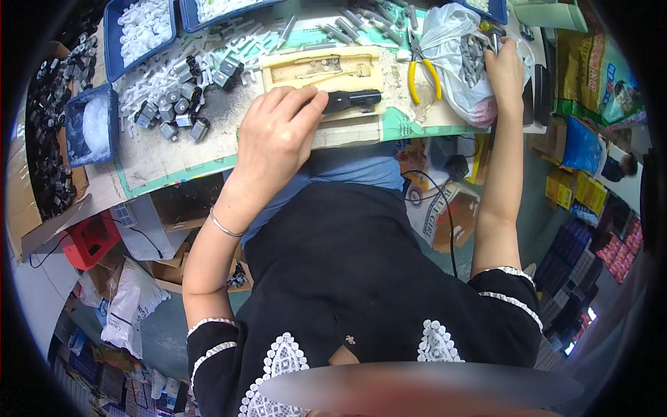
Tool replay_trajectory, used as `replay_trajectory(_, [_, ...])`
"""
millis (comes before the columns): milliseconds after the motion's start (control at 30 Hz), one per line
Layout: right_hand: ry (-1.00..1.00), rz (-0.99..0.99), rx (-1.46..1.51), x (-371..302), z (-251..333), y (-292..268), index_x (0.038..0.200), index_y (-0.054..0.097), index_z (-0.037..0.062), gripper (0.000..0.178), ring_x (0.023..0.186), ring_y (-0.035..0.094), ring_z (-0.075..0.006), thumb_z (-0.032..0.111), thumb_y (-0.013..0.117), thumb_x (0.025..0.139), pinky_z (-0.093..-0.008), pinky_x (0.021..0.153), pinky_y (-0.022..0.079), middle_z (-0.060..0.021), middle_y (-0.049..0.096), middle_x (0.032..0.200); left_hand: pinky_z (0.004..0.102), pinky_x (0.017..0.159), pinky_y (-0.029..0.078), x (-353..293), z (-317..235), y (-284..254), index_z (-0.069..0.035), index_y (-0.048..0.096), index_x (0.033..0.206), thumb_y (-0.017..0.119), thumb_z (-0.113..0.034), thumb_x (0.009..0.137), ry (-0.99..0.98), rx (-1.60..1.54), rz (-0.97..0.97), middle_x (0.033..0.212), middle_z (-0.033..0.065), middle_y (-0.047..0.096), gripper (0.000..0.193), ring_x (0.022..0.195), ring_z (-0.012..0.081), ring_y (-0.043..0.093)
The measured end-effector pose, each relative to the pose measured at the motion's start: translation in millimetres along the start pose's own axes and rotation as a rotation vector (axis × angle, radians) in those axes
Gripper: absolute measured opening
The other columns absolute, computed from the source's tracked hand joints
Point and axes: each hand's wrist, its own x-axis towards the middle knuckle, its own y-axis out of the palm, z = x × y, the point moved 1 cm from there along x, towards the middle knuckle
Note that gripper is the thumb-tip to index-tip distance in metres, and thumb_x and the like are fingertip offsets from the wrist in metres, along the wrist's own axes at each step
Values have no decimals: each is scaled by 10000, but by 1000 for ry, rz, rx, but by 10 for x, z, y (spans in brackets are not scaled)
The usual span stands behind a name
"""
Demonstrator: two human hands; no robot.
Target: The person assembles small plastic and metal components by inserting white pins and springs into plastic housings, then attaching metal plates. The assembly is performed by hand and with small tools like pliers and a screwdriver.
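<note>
The left hand (278, 139) lay near the front edge of the desk (149, 156), its fingers together and curled down over the near end of a black cylinder-shaped tool (351, 101). The tool rested across a pale wooden block (326, 69) that sat at the middle of the desk's front edge, and its far end stuck out to the right of the fingertips.

The right hand (506, 73) was up at the desk's right edge, reaching into a white plastic bag (451, 62) of small grey parts. Its fingers were bunched at the bag's mouth; whether they pinched a part could not be told. Yellow-handled pliers (420, 73) lay just left of the bag, between it and the block.

To the left of the block a heap of small grey and white parts (177, 94) was spread over the desk. Blue trays (142, 31) of white pieces stood along the back edge, and another blue tray (90, 125) sat near the left edge.
</note>
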Motion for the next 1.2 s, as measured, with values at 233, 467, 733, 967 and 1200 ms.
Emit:
replay_trajectory(233, [-7,-218,495,-284,202,-466,951,600,-16,387,575,558,-225,357,498,938,-330,565,435,-141,606,676,329,688,504,0,-81,98,4,622,962,670,-73,720,102,171,-19,961,116,627,258,838,246,613])
replay_trajectory(467, [-552,-205,842,-1130,941,-785,966,616,-24,141,632,624,-203,69,587,863,-309,589,484,-129,645,757,318,659,495,62,-132,130,14,605,861,619,-63,755,130,358,12,887,139,621,131,777,232,605])
replay_trajectory(733, [-368,317,727,-1309,1194,-731,1086,589,33,224,703,610,-345,131,546,890,-405,587,462,-179,619,770,321,697,502,79,-175,99,20,613,945,641,-111,754,109,374,86,937,136,628,234,823,241,615])
replay_trajectory(967, [-454,270,838,-1318,1282,-794,1154,570,64,292,683,625,-317,167,569,882,-375,573,488,-151,636,810,315,681,505,6,-159,165,38,605,784,603,-42,781,183,401,-84,884,163,615,79,809,252,612])
replay_trajectory(1200, [-435,251,941,-1262,1345,-727,1046,586,26,215,681,613,-331,165,562,884,-398,570,474,-168,615,727,349,757,514,-24,-181,201,55,619,830,604,-55,774,179,424,-106,919,179,620,124,873,281,616])
